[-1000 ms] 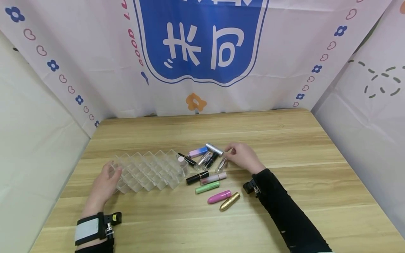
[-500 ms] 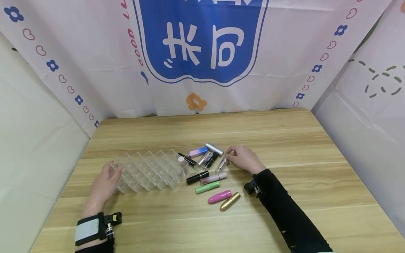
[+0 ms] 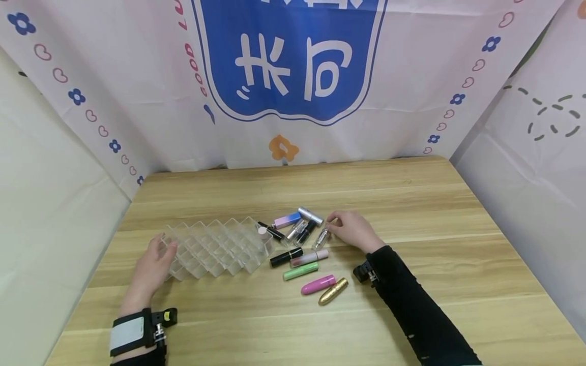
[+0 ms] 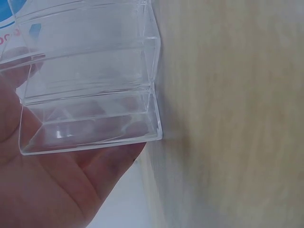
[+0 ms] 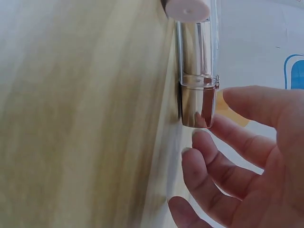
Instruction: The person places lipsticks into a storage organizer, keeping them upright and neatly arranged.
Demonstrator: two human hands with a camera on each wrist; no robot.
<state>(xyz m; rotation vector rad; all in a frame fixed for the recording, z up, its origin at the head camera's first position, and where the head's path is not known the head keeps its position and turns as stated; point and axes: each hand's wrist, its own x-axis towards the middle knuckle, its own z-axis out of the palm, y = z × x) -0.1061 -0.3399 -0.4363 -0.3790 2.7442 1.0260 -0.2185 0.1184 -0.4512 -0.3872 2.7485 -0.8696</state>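
At the left of the head view, my left hand [image 3: 151, 269] holds the end of a clear lipstick organizer [image 3: 215, 249] between thumb and fingers. The left wrist view shows its clear end wall [image 4: 90, 133] against the palm. My right hand [image 3: 352, 229] is at the upper end of a clear-capped lipstick [image 3: 322, 238] lying on the table. In the right wrist view the thumb [image 5: 251, 104] stands slightly apart from the shiny base of this lipstick [image 5: 197, 102]. The index fingertip is partly behind the base; whether it touches cannot be seen.
Beside the organizer lie several lip tubes, among them a silver one [image 3: 310, 216], a blue-purple one [image 3: 286, 220] and a black one [image 3: 286, 257]. Nearer are a green tube [image 3: 300, 271], a pink one [image 3: 318, 284] and a gold one [image 3: 333, 292]. A pale-capped tube [image 3: 262, 232] stands in the organizer's right end.
My right hand has shifted slightly down and right to the lipstick's end, and its fingers have changed pose a little. The left hand and organizer have stayed in place.
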